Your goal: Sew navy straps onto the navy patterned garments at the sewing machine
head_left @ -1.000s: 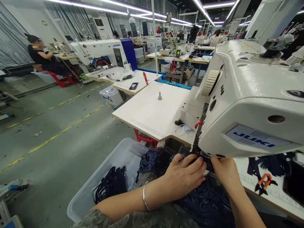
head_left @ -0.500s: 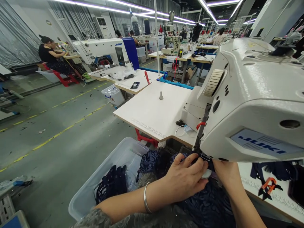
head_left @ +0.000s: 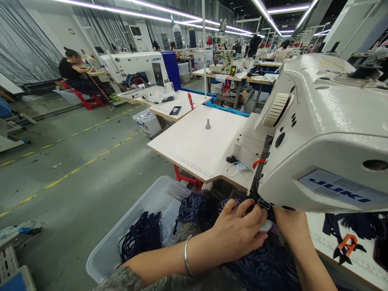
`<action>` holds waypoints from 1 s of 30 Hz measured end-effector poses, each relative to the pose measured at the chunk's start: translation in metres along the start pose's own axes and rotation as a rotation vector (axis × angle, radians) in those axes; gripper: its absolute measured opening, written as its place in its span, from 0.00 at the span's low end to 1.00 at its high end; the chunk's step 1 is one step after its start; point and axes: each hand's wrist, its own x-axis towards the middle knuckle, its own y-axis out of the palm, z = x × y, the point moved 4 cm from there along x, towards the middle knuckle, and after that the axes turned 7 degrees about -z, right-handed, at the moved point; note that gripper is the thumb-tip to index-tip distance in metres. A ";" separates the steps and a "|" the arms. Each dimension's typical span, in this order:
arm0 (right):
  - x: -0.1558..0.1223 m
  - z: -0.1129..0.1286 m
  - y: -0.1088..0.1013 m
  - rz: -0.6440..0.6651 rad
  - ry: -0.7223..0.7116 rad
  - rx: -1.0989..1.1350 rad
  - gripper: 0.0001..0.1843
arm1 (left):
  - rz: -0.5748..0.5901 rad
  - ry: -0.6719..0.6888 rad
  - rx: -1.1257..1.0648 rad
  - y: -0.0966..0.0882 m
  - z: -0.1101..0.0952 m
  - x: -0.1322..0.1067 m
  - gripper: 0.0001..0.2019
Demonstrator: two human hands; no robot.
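My left hand (head_left: 242, 224), with a silver bangle at the wrist, has its fingers curled down on navy fabric (head_left: 266, 258) beside the presser foot of a white JUKI sewing machine (head_left: 327, 161). Its fingertips pinch the cloth close to the needle area. Behind the machine head, my right hand (head_left: 291, 222) sits at the other side of the same cloth; its fingers are hidden. Patterned navy fabric drapes below both hands over my lap.
A clear plastic bin (head_left: 106, 250) with navy straps (head_left: 142, 234) stands at my left. Orange-handled thread snips (head_left: 347, 246) lie on the right tabletop by more navy pieces. A white table (head_left: 194, 141) extends ahead. Another person (head_left: 72, 72) sits at a machine far left.
The view has shifted slightly, so the surroundings sit a little lower and farther right. Both hands stay at the presser foot with the navy fabric, nearly unchanged.
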 end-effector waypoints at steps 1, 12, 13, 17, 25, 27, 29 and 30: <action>-0.001 -0.002 0.000 -0.005 -0.008 0.000 0.07 | -0.009 -0.009 0.004 0.000 0.000 -0.001 0.19; -0.007 -0.011 0.005 0.075 -0.086 -0.145 0.09 | -0.027 -0.023 -0.016 0.000 0.003 -0.002 0.21; -0.006 -0.011 0.005 0.074 -0.079 -0.145 0.08 | -0.029 -0.023 -0.022 0.001 0.003 -0.002 0.20; -0.001 -0.009 0.004 0.066 -0.014 -0.124 0.10 | -0.013 -0.025 -0.023 0.003 0.001 -0.002 0.20; -0.006 -0.008 -0.003 0.081 0.238 -0.114 0.19 | 0.006 0.009 -0.053 0.000 -0.002 0.001 0.19; -0.007 -0.005 -0.003 0.098 0.281 -0.088 0.17 | -0.017 -0.010 -0.128 0.008 -0.001 -0.006 0.20; -0.010 0.003 -0.004 0.095 0.341 -0.006 0.14 | -0.069 -0.090 -0.227 0.026 0.003 -0.022 0.26; -0.014 0.009 -0.007 0.077 0.386 0.071 0.13 | -0.111 -0.161 -0.272 0.037 0.006 -0.033 0.32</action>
